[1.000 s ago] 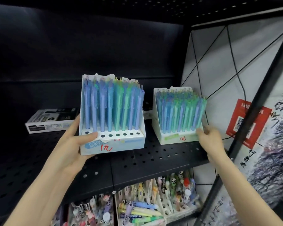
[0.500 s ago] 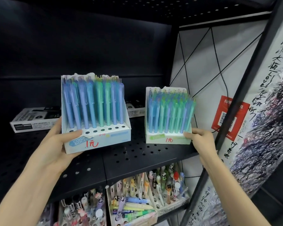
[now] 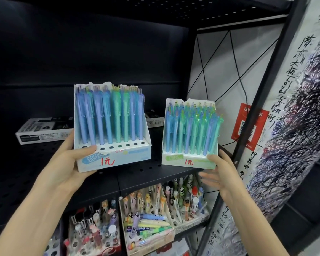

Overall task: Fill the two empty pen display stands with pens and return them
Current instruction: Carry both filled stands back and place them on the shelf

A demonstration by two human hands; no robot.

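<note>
While the left hand grips the larger white cardboard stand of blue-green pens above the black perforated shelf, the right hand, fingers straight, touches the smaller white stand resting there.

Left hand fingers hidden behind blue stand; right hand fingertips blurred

shelf: black perforated metal | right front corner: green-labelled pen stand standing flat, full of pens | back left: flat white-and-black box | back middle: second box (mostly hidden)
</note>
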